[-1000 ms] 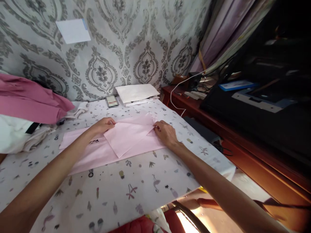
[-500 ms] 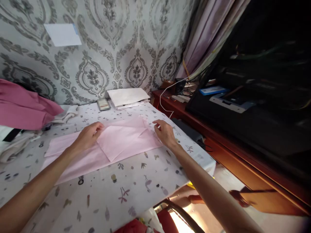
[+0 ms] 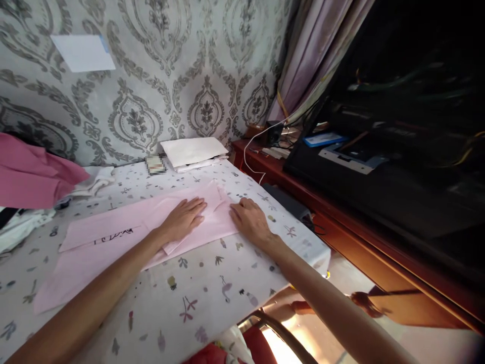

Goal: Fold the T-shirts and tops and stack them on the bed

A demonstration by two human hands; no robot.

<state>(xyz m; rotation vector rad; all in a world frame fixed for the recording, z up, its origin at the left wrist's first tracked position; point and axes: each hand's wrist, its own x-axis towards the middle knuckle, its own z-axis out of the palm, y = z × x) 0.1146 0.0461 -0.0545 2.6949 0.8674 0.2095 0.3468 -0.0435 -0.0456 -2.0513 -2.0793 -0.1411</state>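
Observation:
A light pink garment (image 3: 147, 212) lies flat on the patterned sheet, its right part folded over in layers. Dark lettering shows on its left part. My left hand (image 3: 184, 218) rests palm down on the folded layers, fingers stretched out. At the garment's right end, my right hand (image 3: 250, 220) touches the edge with its fingers slightly bent; I see no cloth pinched between them. My left forearm hides some of the garment's near edge.
White folded cloth (image 3: 193, 151) lies by the wall beside a small blurred item (image 3: 155, 164). A dark pink cloth (image 3: 34, 174) is heaped at left. To the right stand a reddish wooden cabinet (image 3: 280, 169) and a large black screen (image 3: 409, 141), with a white cable (image 3: 248, 151) hanging down.
My left hand has moved right and flattened onto the folded layers. My right hand has come down onto the right edge. The garment's left part now lies wider, with lettering showing.

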